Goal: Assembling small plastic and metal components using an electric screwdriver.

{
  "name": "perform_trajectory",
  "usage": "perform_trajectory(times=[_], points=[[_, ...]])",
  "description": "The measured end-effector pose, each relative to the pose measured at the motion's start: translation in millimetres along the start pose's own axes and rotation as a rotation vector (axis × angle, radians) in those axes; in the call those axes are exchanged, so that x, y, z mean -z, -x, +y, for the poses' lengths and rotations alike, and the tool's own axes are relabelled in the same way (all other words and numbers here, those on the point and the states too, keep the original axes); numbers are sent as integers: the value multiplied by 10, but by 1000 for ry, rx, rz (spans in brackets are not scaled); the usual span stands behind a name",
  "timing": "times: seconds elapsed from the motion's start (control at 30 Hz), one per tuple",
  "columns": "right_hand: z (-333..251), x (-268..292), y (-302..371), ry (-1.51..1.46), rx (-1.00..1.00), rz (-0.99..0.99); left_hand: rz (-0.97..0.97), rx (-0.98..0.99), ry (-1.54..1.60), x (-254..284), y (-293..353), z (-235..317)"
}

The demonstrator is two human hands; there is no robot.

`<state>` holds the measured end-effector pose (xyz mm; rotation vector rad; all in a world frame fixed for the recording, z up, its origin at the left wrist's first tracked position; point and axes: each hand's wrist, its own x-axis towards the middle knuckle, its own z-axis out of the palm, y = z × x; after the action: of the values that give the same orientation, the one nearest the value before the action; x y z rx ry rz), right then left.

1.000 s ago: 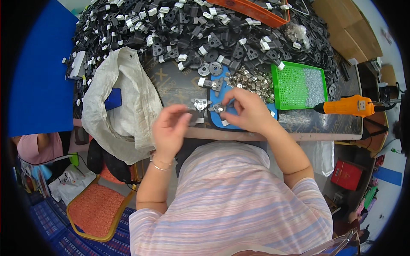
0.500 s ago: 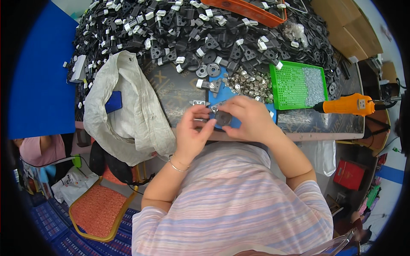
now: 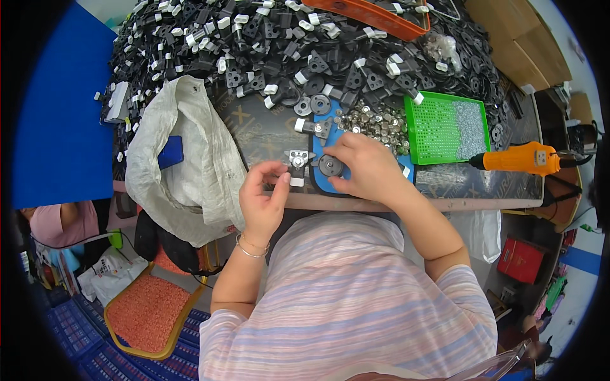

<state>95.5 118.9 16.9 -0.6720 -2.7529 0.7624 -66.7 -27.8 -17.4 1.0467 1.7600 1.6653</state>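
Note:
My right hand grips a round black disc with a metal centre by its edge, fingers on the far side and thumb on the near side, over the blue mat. Left of it lies a black bracket with a white end and a silver metal piece on top. My left hand is beside that bracket, thumb and fingers apart with nothing between them. A similar bracket lies farther back, partly on the mat. Small metal parts are heaped behind my right hand.
A large pile of black parts with white ends covers the table's back. At right are a green tray of small screws and an orange electric screwdriver. A white woven sack stands at left; an orange basket tops the pile.
My left hand has moved left and away from the disc, uncovering the near bracket. My right hand keeps the disc, which now shows its metal centre.

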Motion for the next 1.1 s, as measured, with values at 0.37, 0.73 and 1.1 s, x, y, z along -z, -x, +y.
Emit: perform_trajectory(times=[0.37,0.73,1.1], points=[[15,-33,-15,-28,-20,-13,-15,1,7,-19,22,6],[33,-12,-23,-19,-17,-46,-31,-3,0,-32,31,5],[534,264,-160,163,-334,199,-25,-2,9,-15,21,-21]])
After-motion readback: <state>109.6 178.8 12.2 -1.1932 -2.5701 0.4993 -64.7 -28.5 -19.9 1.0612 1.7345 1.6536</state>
